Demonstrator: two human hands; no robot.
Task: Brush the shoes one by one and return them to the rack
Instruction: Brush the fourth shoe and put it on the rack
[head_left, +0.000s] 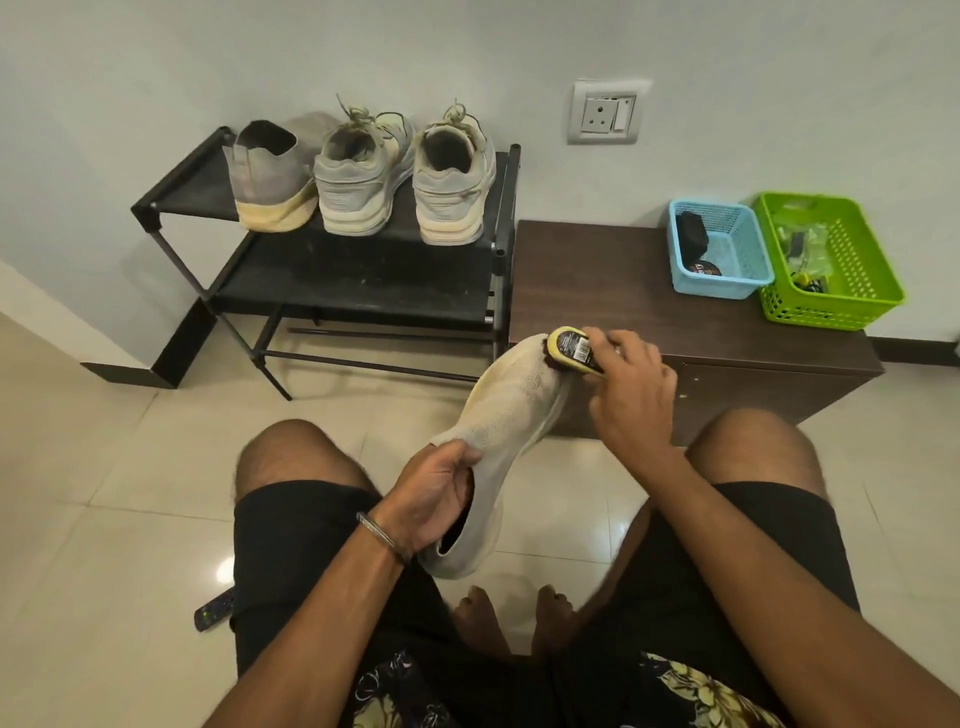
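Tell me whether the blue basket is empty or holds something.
Not empty: the blue basket holds a black object at its left end; what it is, I cannot tell.

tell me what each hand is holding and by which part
The left hand grips the beige knit shoe at its heel opening, thumb on the upper. The right hand holds the yellow-backed brush by its back, at the shoe's toe.
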